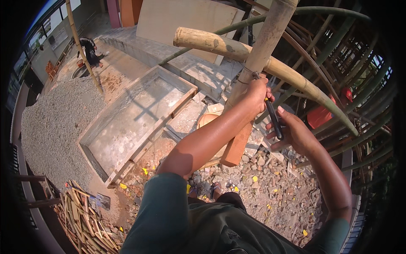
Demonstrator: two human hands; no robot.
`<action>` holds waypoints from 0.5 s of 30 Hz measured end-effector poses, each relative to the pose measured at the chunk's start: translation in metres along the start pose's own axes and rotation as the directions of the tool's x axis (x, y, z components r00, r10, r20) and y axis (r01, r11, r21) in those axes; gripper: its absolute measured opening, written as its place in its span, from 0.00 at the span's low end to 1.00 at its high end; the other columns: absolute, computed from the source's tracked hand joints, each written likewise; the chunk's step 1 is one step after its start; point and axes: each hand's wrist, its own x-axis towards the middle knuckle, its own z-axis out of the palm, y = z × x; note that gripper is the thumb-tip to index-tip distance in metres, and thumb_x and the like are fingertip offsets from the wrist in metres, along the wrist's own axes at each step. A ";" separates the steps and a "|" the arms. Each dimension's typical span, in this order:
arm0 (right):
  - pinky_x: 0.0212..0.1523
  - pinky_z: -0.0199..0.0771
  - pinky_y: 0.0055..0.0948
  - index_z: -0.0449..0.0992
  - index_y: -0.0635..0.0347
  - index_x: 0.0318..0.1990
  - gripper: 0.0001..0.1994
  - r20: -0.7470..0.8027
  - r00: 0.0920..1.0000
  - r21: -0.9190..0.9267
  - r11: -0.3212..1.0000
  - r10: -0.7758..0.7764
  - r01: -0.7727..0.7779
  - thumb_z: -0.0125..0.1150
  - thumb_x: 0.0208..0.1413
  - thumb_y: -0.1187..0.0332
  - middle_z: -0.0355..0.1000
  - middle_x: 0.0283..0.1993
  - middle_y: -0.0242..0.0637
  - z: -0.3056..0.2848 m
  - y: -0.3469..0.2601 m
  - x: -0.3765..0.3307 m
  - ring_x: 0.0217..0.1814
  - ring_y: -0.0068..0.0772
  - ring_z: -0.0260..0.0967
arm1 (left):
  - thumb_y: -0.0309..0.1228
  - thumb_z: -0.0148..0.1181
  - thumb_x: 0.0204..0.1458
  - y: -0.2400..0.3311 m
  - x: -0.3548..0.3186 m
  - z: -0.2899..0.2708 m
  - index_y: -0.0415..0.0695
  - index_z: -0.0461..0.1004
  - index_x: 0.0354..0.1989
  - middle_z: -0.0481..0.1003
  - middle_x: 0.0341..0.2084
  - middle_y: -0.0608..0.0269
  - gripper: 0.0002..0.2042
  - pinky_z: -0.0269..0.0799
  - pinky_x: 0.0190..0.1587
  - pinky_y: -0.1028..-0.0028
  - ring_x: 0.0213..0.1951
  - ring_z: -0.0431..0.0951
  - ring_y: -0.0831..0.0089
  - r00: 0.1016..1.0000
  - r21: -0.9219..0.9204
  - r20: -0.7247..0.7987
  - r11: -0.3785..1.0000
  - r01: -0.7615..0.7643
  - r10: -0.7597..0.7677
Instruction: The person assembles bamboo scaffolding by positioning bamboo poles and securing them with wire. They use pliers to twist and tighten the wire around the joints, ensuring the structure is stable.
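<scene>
My left hand (259, 91) is closed around a black-handled pair of pliers (274, 116), its metal head up against a bamboo post (270, 40). Thin dark wire (243, 81) wraps the post where a thick bamboo crosspiece (211, 43) passes behind it. The handle end points down toward my right hand (296, 133). That hand is held with its fingers apart beside the handle; whether it touches cannot be made out. A squared wooden block (237, 148) stands at the foot of the post.
Broken rubble (262, 186) covers the ground around my feet. To the left lie a wood-framed concrete slab (135, 118), a gravel heap (59, 127) and bamboo strips (80, 216). Stacked bamboo poles (372, 101) crowd the right. Another person (89, 48) bends over at the far left.
</scene>
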 end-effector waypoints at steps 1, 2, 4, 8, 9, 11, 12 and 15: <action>0.39 0.82 0.36 0.63 0.67 0.60 0.29 -0.044 0.999 -0.120 0.993 0.002 -0.008 0.52 0.63 0.50 0.71 0.41 0.41 0.006 -0.006 0.001 0.38 0.32 0.73 | 0.33 0.48 0.63 -0.005 -0.001 0.004 0.45 0.64 0.35 0.60 0.16 0.70 0.06 0.66 0.23 0.70 0.15 0.59 0.79 0.999 -0.002 -0.032 1.000 -0.016 0.016; 0.38 0.82 0.34 0.65 0.67 0.58 0.26 -0.088 0.996 -0.230 0.973 -0.009 -0.012 0.55 0.61 0.55 0.69 0.39 0.39 0.014 -0.014 0.003 0.37 0.30 0.71 | 0.33 0.48 0.63 -0.011 -0.002 0.006 0.44 0.64 0.37 0.60 0.16 0.70 0.06 0.67 0.23 0.70 0.15 0.59 0.78 0.999 -0.006 -0.038 1.000 -0.002 0.001; 0.26 0.72 0.30 0.71 0.62 0.42 0.13 -0.174 0.981 -0.169 0.979 0.087 -0.116 0.58 0.55 0.64 0.64 0.29 0.31 0.010 -0.015 0.012 0.26 0.23 0.64 | 0.32 0.47 0.64 -0.013 0.000 0.015 0.44 0.64 0.40 0.60 0.17 0.70 0.06 0.67 0.23 0.69 0.15 0.59 0.78 1.000 0.008 -0.022 1.000 0.003 -0.002; 0.15 0.51 0.28 0.71 0.57 0.32 0.07 -0.297 0.947 -0.159 0.971 0.125 -0.179 0.58 0.54 0.65 0.58 0.21 0.25 0.023 -0.022 0.020 0.16 0.20 0.53 | 0.34 0.49 0.63 -0.017 0.007 0.017 0.41 0.65 0.39 0.62 0.19 0.64 0.08 0.68 0.21 0.69 0.16 0.62 0.75 0.999 -0.021 0.008 0.999 0.038 -0.038; 0.14 0.50 0.28 0.71 0.58 0.32 0.06 -0.299 0.944 -0.146 0.970 0.142 -0.192 0.57 0.54 0.65 0.58 0.21 0.25 0.029 -0.024 0.021 0.16 0.20 0.53 | 0.36 0.50 0.62 -0.014 0.012 0.014 0.38 0.64 0.36 0.64 0.19 0.61 0.12 0.75 0.22 0.66 0.17 0.65 0.72 1.000 0.011 0.014 1.000 0.009 -0.009; 0.13 0.47 0.26 0.68 0.55 0.29 0.06 -0.296 0.935 -0.096 0.968 0.195 -0.232 0.56 0.55 0.67 0.55 0.19 0.24 0.038 -0.029 0.026 0.15 0.19 0.51 | 0.36 0.51 0.61 -0.006 0.013 -0.001 0.38 0.64 0.37 0.65 0.20 0.59 0.12 0.79 0.25 0.63 0.18 0.67 0.69 0.994 -0.025 0.101 0.999 0.048 -0.046; 0.13 0.46 0.26 0.67 0.53 0.28 0.06 -0.256 0.945 -0.030 0.975 0.205 -0.220 0.56 0.54 0.67 0.54 0.19 0.23 0.032 -0.026 0.028 0.14 0.19 0.50 | 0.36 0.51 0.61 -0.008 0.013 0.000 0.37 0.64 0.37 0.66 0.20 0.59 0.12 0.81 0.26 0.61 0.18 0.68 0.68 0.984 -0.029 0.162 0.997 0.075 -0.070; 0.14 0.42 0.23 0.60 0.47 0.23 0.11 -0.107 0.966 0.173 0.961 0.236 -0.216 0.55 0.53 0.68 0.50 0.17 0.19 0.019 -0.006 0.035 0.14 0.16 0.45 | 0.35 0.53 0.59 -0.012 0.013 0.001 0.41 0.62 0.38 0.67 0.21 0.56 0.11 0.84 0.30 0.58 0.23 0.74 0.64 0.964 -0.043 0.253 0.995 0.092 -0.078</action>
